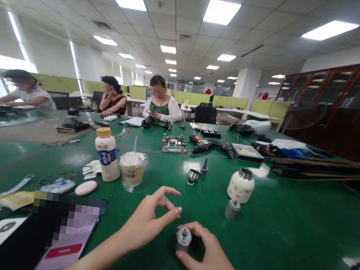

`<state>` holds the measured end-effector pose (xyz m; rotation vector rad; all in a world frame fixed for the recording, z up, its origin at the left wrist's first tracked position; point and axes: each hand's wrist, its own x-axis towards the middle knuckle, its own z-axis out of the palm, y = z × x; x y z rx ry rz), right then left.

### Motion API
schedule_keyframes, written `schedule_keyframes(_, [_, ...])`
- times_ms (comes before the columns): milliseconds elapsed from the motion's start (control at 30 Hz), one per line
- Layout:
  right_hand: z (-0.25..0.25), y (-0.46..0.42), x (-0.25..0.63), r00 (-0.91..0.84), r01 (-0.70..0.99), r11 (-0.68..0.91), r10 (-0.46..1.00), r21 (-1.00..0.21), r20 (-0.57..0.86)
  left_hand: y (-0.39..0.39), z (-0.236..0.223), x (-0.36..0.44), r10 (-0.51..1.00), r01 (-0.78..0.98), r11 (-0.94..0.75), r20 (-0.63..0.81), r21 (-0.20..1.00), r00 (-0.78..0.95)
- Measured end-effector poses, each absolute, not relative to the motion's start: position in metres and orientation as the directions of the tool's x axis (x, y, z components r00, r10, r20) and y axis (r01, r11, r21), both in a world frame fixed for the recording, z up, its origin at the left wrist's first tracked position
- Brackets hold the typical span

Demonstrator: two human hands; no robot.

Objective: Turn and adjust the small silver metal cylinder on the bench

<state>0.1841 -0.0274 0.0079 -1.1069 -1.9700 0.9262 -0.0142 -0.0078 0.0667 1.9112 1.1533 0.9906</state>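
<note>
My right hand (207,256) wraps thumb and fingers around the sides of a small grey metal cylinder (183,240) with a stub on its top, upright on the green table. To its left, my left hand (152,214) hovers with thumb and fingertips apart, holding nothing. A similar metal cylinder (232,210) stands farther right, in front of a cream-coloured flask (241,187) with a face drawn on it and no lid. Beyond my hands lie a shiny metal piece with a ring (193,176) and a small dark metal part (204,167).
At left stand a drink bottle (108,155) and a plastic cup with a straw (132,170). A phone-like screen (66,240) lies nearer. Farther back are a circuit board (174,144), power drills (202,146) and a flat box (247,152). Several people sit across the green table (286,241).
</note>
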Motion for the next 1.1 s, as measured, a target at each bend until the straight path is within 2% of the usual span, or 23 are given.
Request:
schedule_keyframes(133, [0.004, -0.028, 0.184, -0.378, 0.430, 0.383, 0.899, -0.817, 0.222, -0.013, 0.057, -0.013, 0.854, 0.380, -0.431, 0.234, 0.819, 0.465])
schedule_keyframes(200, [0.004, -0.028, 0.183, -0.381, 0.431, 0.388, 0.897, -0.815, 0.225, -0.017, 0.052, -0.010, 0.848, 0.383, -0.438, 0.233, 0.813, 0.476])
schedule_keyframes(500, [0.008, -0.027, 0.184, -0.396, 0.418, 0.378, 0.894, -0.826, 0.209, -0.010, 0.056, -0.008, 0.905, 0.427, -0.413, 0.313, 0.804, 0.287])
schedule_keyframes(767, [0.012, -0.027, 0.184, -0.404, 0.408, 0.365, 0.894, -0.837, 0.193, 0.017, 0.025, -0.031, 0.922, 0.591, -0.345, 0.143, 0.729, 0.361])
schedule_keyframes(967, [0.010, -0.027, 0.184, -0.407, 0.405, 0.370, 0.892, -0.836, 0.198, 0.021, 0.014, -0.034, 0.904, 0.534, -0.352, 0.131, 0.769, 0.407])
schedule_keyframes(1100, [0.009, -0.029, 0.184, -0.403, 0.408, 0.371, 0.893, -0.834, 0.200, 0.015, 0.031, -0.027, 0.918, 0.422, -0.348, 0.214, 0.837, 0.333])
